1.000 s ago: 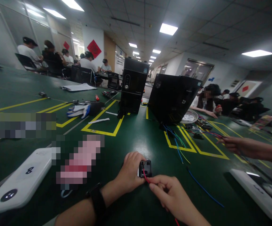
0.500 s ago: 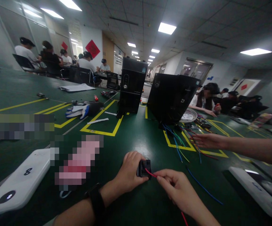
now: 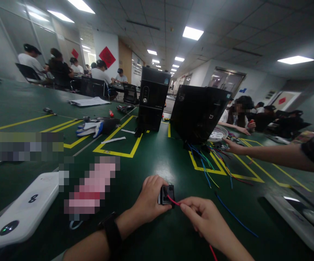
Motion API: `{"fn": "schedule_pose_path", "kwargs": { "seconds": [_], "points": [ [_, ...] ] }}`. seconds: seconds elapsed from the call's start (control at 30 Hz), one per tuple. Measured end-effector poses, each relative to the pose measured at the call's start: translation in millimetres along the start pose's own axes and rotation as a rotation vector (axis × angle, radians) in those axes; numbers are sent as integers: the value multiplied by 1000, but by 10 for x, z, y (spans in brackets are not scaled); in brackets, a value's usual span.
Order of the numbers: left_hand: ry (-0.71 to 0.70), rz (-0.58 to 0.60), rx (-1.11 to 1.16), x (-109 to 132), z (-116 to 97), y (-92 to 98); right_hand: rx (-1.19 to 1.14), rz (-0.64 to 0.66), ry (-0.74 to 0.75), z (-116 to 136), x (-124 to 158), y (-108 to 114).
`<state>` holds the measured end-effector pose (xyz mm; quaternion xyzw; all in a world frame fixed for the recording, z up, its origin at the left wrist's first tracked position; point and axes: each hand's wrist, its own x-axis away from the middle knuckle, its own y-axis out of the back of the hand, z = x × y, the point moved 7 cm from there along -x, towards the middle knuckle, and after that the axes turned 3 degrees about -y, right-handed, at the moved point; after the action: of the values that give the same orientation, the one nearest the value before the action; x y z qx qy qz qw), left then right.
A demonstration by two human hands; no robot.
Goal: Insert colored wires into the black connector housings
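My left hand is closed around a small black connector block, held just above the green table near its front edge. My right hand pinches a red wire whose end sits at the block's face; the wire trails down past my wrist. A black watch band circles my left wrist. Both hands meet at the block, fingertips almost touching.
A co-worker's arm reaches from the right to loose coloured wires by a black computer case. A second case, gloves, white devices and a blue wire lie around. Several people sit behind.
My right hand has shifted slightly right, drawing the red wire taut from the block. The co-worker's hand has reached farther left and back, towards the wires by the black case.
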<state>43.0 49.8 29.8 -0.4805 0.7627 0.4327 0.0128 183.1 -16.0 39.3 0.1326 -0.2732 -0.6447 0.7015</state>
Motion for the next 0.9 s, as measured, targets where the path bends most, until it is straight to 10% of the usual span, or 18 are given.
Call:
{"fn": "schedule_pose_path", "kwargs": {
  "seconds": [0.47, 0.9],
  "points": [
    [-7, -7, 3, -3, -27, 18, 76, 27, 56, 60, 2, -75],
    [12, 23, 6, -3, -2, 5, -108, -469, 172, 154, 187, 504]
  ]
}}
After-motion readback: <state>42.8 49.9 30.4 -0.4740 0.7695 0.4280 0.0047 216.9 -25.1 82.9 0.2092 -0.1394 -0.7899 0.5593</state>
